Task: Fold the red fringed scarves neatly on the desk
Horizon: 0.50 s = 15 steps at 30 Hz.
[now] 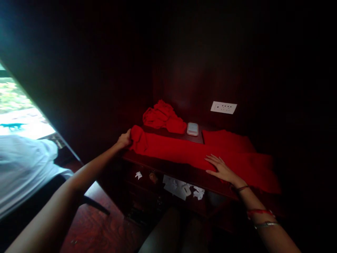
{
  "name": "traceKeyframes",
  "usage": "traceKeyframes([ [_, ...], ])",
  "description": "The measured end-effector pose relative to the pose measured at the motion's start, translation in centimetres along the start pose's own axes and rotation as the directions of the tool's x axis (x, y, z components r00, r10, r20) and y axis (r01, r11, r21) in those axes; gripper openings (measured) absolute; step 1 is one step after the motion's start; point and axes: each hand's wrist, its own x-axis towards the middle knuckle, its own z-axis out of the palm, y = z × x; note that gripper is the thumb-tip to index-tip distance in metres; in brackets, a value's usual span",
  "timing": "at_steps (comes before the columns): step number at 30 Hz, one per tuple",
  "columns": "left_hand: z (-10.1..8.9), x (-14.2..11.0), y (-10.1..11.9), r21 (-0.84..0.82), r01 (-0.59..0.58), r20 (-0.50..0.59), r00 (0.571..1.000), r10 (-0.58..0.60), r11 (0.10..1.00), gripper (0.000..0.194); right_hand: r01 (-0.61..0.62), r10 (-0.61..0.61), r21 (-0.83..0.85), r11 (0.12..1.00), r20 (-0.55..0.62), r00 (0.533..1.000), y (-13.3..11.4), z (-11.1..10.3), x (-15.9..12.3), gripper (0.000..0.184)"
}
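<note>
A long strip of red cloth (173, 146) lies stretched across the dark wooden desk top. My left hand (124, 139) is closed on its bunched left end. Over the right part of the strip, my right hand (220, 169) lies flat with its fingers spread. Behind the left end sits a crumpled heap of red cloth (164, 117). Another flat red piece (228, 140) lies at the back right, partly overlapped by the strip.
A small pale card-like item (192, 129) lies near the back wall, below a white socket plate (223, 107). Paper scraps (198, 193) and a pale sheet (175, 186) rest on a lower shelf. To the left is a person in a white top (23, 168).
</note>
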Motion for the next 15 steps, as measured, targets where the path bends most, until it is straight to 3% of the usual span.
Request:
traceKeyframes([
  [3,0.8,0.0,0.3,-0.077,-0.107,-0.059,0.993,0.103,0.991,0.090,0.001,-0.001,-0.009,1.000,0.001,1.000,0.1,0.1,0.1,0.063],
  [7,0.2,0.1,1.1,-0.041,-0.042,-0.050,0.998,0.040,0.998,0.095,0.003,-0.003,0.004,1.000,0.003,1.000,0.0,-0.1,0.1,0.062],
  [10,-2.9,0.2,1.8,0.052,-0.143,-0.090,0.985,0.147,0.988,0.082,0.004,-0.004,0.023,1.000,0.001,1.000,-0.3,-0.3,0.0,0.062],
  [12,-6.0,0.6,2.3,0.243,-0.207,-0.207,0.943,0.259,0.948,0.072,0.012,-0.012,0.044,0.999,-0.001,1.000,-0.5,-0.5,-0.1,0.063],
  [15,-10.4,1.8,2.9,0.366,-0.238,-0.316,0.877,0.361,0.899,0.056,0.024,-0.022,0.077,0.997,-0.016,1.000,-0.8,-0.7,-0.1,0.066],
])
